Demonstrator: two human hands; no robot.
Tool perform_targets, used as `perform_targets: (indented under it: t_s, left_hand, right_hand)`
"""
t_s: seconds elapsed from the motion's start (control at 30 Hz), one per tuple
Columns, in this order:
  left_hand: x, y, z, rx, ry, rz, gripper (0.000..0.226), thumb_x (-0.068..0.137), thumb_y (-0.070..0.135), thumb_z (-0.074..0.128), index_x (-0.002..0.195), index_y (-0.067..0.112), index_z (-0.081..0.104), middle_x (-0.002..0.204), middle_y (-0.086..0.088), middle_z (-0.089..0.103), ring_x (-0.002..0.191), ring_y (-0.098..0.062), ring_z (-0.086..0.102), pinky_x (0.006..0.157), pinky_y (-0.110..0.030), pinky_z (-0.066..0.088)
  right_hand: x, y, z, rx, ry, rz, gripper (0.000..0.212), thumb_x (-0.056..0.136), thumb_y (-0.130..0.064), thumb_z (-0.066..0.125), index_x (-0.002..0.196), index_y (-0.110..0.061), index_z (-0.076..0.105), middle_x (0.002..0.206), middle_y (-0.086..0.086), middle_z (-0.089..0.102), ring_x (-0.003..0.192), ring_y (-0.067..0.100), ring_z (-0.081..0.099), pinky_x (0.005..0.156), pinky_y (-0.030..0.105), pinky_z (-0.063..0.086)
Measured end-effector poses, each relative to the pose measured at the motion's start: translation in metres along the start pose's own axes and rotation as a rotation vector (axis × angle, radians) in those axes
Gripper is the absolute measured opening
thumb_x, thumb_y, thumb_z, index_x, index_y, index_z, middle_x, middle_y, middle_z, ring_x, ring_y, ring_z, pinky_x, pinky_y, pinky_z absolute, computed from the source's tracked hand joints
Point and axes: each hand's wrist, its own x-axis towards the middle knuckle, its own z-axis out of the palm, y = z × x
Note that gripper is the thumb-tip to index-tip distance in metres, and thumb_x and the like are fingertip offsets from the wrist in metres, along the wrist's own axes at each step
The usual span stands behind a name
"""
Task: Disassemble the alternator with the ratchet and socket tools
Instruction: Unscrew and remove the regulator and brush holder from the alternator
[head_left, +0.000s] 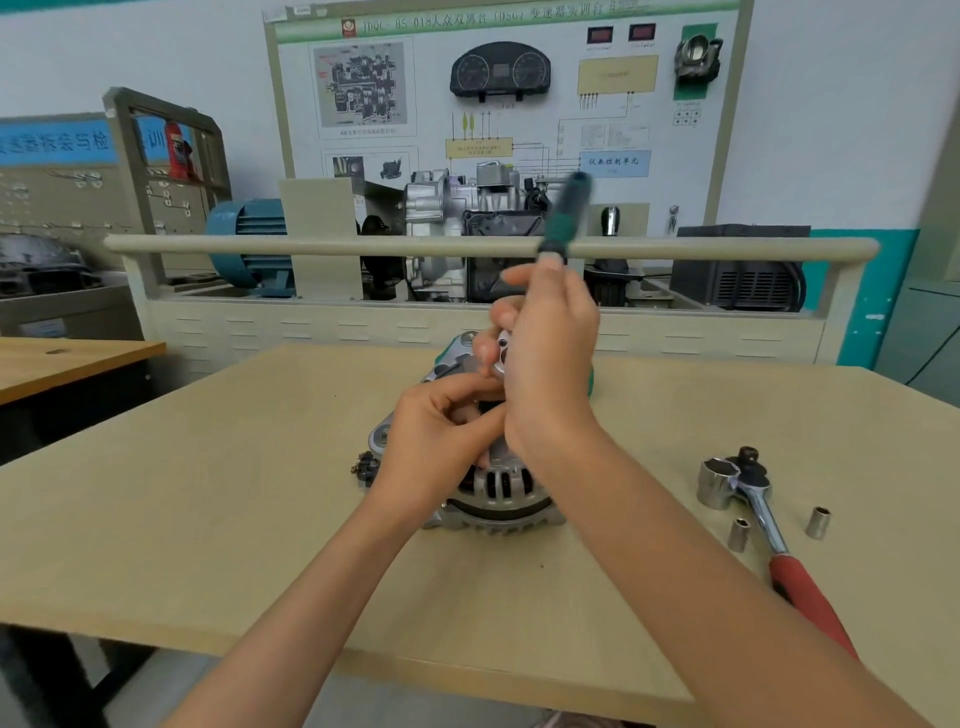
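A silver alternator (493, 493) lies in the middle of the wooden table (208, 519). Above it my right hand (550, 353) grips a ratchet with a green and black handle (566, 213); the handle points up and away, and its chrome head (503, 353) shows by my fingers. My left hand (441, 441) sits on top of the alternator with its fingers curled towards the tool's head. What they pinch is hidden. A small dark cluster of removed parts (363, 467) lies just left of the alternator.
On the right of the table lie a red-handled ratchet (779, 540), a large socket (719, 480) and two small sockets (737, 532) (818, 522). A beige training bench with a rail (311, 244) stands behind the table. Another table (62, 358) is at the left.
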Motion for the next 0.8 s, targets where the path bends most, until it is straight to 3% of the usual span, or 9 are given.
perform_targets:
  t_s: [0.13,0.2,0.23,0.3,0.4,0.53,0.7,0.8]
  left_hand:
    - [-0.001,0.001,0.001,-0.023,-0.033,-0.056,0.032,0.079,0.005,0.069,0.058,0.029,0.069,0.041,0.006,0.056,0.038,-0.002,0.05,0.047,-0.011,0.041]
    - [-0.001,0.002,-0.002,-0.045,-0.024,-0.067,0.031,0.075,-0.006,0.068,0.06,0.021,0.063,0.046,0.007,0.059,0.041,-0.005,0.055,0.047,-0.013,0.044]
    - [0.0,0.002,-0.003,-0.039,-0.017,-0.07,0.033,0.072,-0.012,0.065,0.062,0.019,0.06,0.048,0.008,0.061,0.042,-0.006,0.056,0.046,-0.014,0.045]
    - [-0.001,0.001,-0.005,-0.018,-0.003,-0.082,0.041,0.069,-0.016,0.058,0.053,0.022,0.056,0.043,0.007,0.058,0.037,-0.006,0.052,0.041,-0.014,0.041]
    - [-0.002,0.001,-0.003,-0.008,-0.008,-0.096,0.051,0.07,-0.015,0.054,0.037,0.023,0.055,0.033,0.005,0.049,0.031,-0.003,0.043,0.038,-0.01,0.033]
    - [-0.001,0.003,0.001,-0.019,-0.044,-0.022,0.06,0.078,-0.016,0.054,0.054,0.037,0.069,0.038,0.01,0.052,0.032,-0.001,0.04,0.039,-0.009,0.032]
    - [-0.001,0.007,0.006,-0.056,-0.014,0.044,0.06,0.073,-0.021,0.056,0.056,0.035,0.066,0.05,0.02,0.061,0.045,0.01,0.051,0.047,-0.003,0.036]
    - [-0.001,0.005,0.006,-0.024,0.01,0.038,0.063,0.072,-0.021,0.057,0.05,0.037,0.063,0.048,0.02,0.059,0.044,0.008,0.05,0.047,-0.003,0.036]
  right_hand:
    - [0.014,-0.017,0.001,-0.417,-0.525,0.421,0.031,0.1,-0.027,0.038,0.087,-0.008,0.058,0.041,-0.008,0.034,0.029,0.006,0.029,0.033,0.014,0.023]
    - [0.01,-0.014,0.003,-0.625,-0.693,0.463,0.032,0.098,-0.029,0.041,0.087,-0.008,0.063,0.041,-0.008,0.034,0.03,0.007,0.03,0.033,0.014,0.023]
    - [0.007,-0.01,0.004,-0.686,-0.695,0.427,0.031,0.098,-0.029,0.044,0.087,-0.009,0.065,0.042,-0.007,0.035,0.03,0.008,0.03,0.034,0.014,0.024]
    - [-0.001,-0.001,0.005,-0.652,-0.605,0.287,0.031,0.098,-0.029,0.045,0.086,-0.009,0.066,0.044,-0.005,0.036,0.031,0.009,0.031,0.036,0.016,0.025]
    - [-0.006,0.004,0.004,-0.285,-0.362,0.083,0.03,0.1,-0.024,0.041,0.088,-0.005,0.06,0.044,-0.007,0.035,0.031,0.008,0.03,0.033,0.017,0.026]
    - [-0.004,0.001,0.004,0.014,-0.014,-0.08,0.032,0.103,-0.024,0.033,0.082,-0.009,0.052,0.047,-0.006,0.036,0.032,0.011,0.033,0.036,0.014,0.03]
    - [-0.007,0.001,0.005,0.1,0.168,-0.132,0.031,0.104,-0.026,0.026,0.085,-0.016,0.048,0.062,0.001,0.039,0.031,0.008,0.038,0.037,0.014,0.034]
    - [-0.012,0.002,0.005,0.213,0.209,-0.131,0.03,0.104,-0.028,0.023,0.086,-0.019,0.045,0.064,-0.001,0.039,0.033,0.005,0.04,0.039,0.014,0.036]
